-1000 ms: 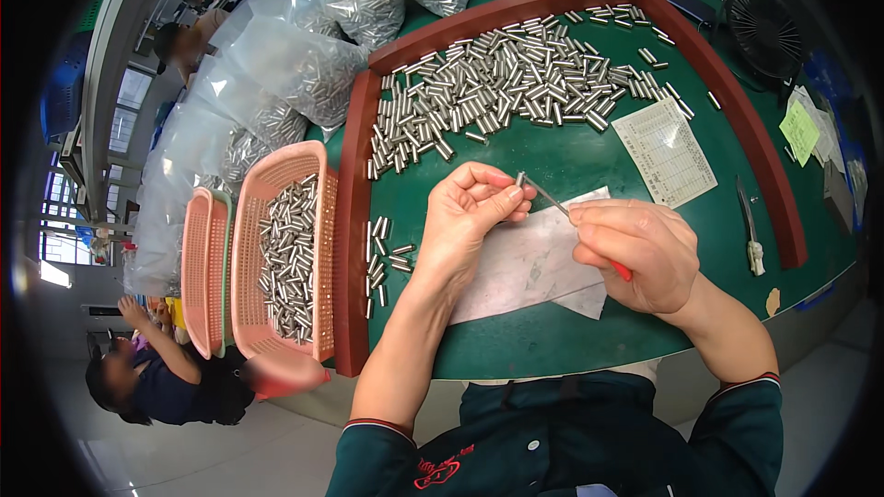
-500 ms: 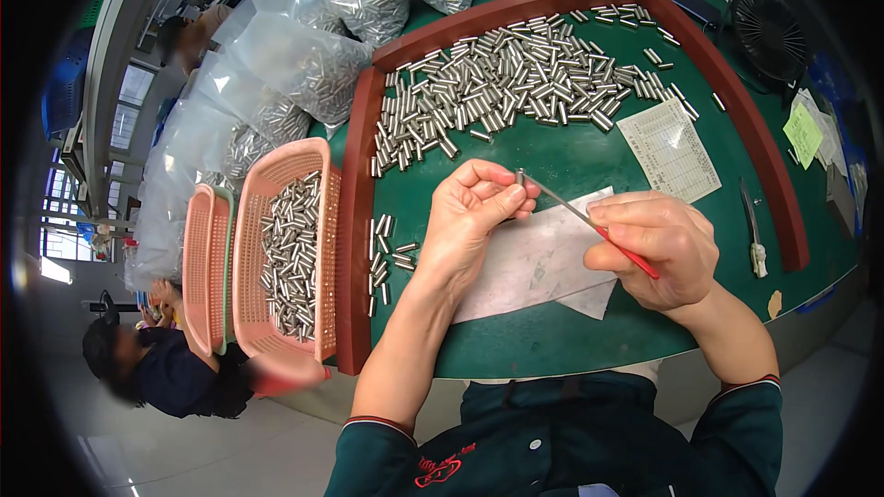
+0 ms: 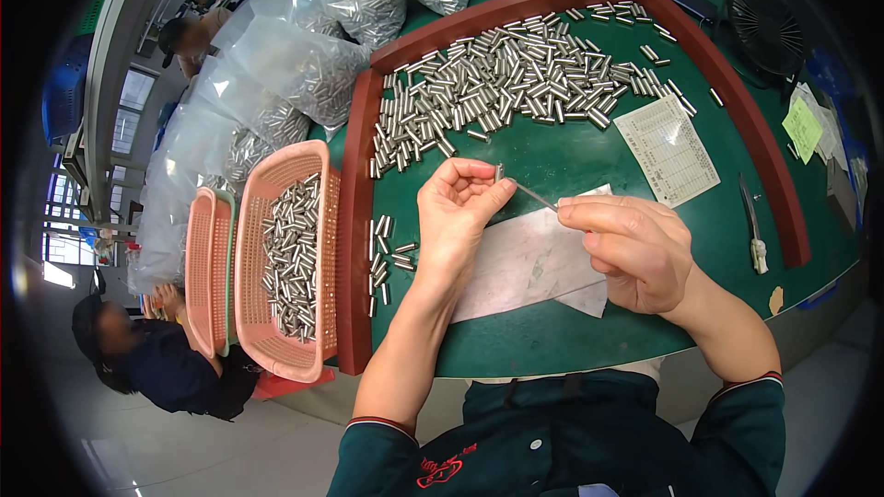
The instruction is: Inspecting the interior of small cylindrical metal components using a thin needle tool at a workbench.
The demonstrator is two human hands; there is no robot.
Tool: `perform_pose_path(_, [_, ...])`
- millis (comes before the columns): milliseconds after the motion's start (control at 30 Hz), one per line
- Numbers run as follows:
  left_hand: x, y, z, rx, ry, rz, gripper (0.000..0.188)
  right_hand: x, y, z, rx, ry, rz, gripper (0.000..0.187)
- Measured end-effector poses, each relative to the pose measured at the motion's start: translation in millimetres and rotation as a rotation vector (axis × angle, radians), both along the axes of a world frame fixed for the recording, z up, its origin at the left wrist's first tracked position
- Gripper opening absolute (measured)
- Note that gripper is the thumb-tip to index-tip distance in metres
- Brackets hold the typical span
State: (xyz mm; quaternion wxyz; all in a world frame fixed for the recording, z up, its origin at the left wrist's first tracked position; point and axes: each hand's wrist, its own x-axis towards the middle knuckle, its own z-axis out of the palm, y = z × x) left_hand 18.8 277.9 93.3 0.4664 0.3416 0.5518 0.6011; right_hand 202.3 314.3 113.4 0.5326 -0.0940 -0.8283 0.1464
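Observation:
Upright between the thumb and fingertips of my left hand [image 3: 458,207] is a small metal pin [image 3: 499,171]. My right hand [image 3: 635,248] is closed around a slim needle file [image 3: 535,196], whose thin shaft reaches left to the pin. The file's red handle is hidden inside my right hand. Below both hands lies a stained white cloth [image 3: 525,267] on the green tabletop [image 3: 543,347]. A wide heap of loose metal pins [image 3: 502,74] covers the far part of the table, and a few more pins [image 3: 379,262] lie left of my left wrist.
A dark red wooden rim [image 3: 357,248] borders the work area. Left of it stands a pink basket [image 3: 247,304] of pins. Clear bags [image 3: 373,9] of pins line the back. A printed sheet [image 3: 668,152], tweezers [image 3: 753,225] and a black fan [image 3: 764,29] are at right. Another person [image 3: 175,359] sits at left.
Both hands have shifted slightly left with the pin and the file. My right hand has turned, so the red handle that showed before is now hidden.

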Motion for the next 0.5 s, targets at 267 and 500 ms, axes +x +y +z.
perform_pose_path(267, [2.0, -1.8, -2.1, 0.017, -0.004, -0.054, 0.017, -4.4, 3.6, -7.7, 0.033, 0.037, -0.014, 0.022])
perform_pose_path(500, [9.4, -3.9, 1.3, 0.027, 0.029, -0.042, 0.018, -4.2, 1.8, -2.9, 0.061, 0.064, 0.009, 0.028])
